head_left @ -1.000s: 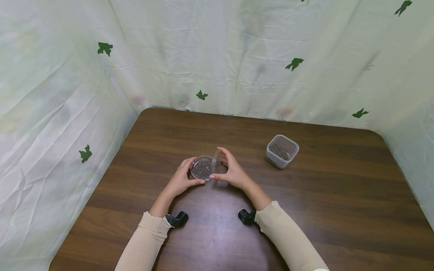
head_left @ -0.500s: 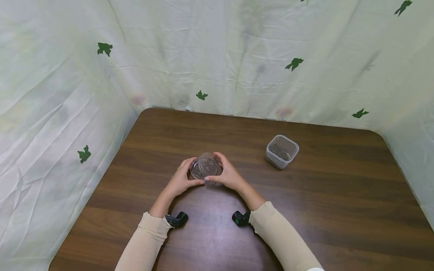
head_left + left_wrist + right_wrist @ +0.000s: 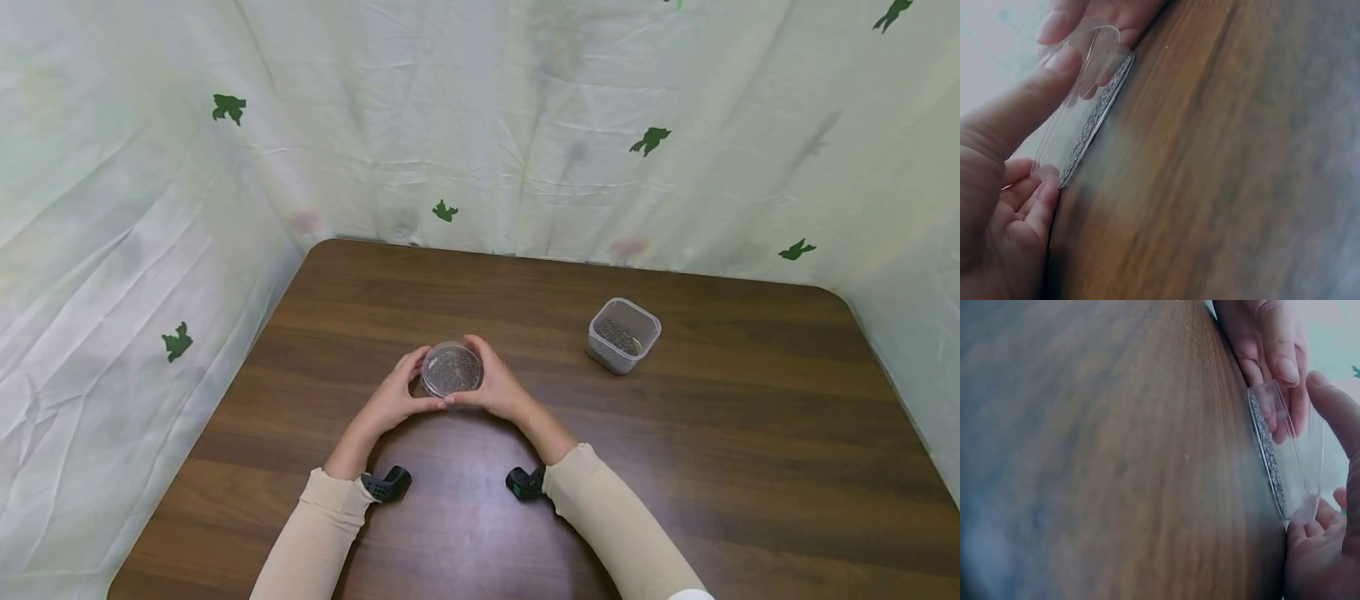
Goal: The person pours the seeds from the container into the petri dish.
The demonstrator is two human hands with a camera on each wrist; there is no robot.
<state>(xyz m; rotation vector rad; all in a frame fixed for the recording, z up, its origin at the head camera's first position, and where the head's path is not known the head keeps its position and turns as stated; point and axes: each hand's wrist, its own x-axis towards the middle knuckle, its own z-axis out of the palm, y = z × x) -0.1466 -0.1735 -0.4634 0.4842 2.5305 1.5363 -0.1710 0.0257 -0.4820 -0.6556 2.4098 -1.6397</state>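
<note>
A clear round container [image 3: 1286,459] stands on the table with a thin layer of dark speckled grains [image 3: 1266,447] along its bottom. My left hand [image 3: 395,395] holds it from the left, fingers at the far side and thumb at the near side. From the right, my right hand [image 3: 493,389] grips a clear round lid [image 3: 453,368] by its edge. This lid lies over the container's mouth, and in the right wrist view it looks slightly tilted against the rim. Both thumbs nearly meet at the front. Whether the lid is seated all round cannot be told.
To the right and farther back, a square clear plastic tub [image 3: 623,336] without a lid holds more dark grains. Brown wood-grain tabletop [image 3: 750,417] surrounds everything. A pale curtain [image 3: 495,125] with green bird shapes hangs behind the table and at its sides.
The lid was upright at the container's right edge; my right hand has swung it left and down over the mouth. My left hand has stayed around the container, and the tub has not moved.
</note>
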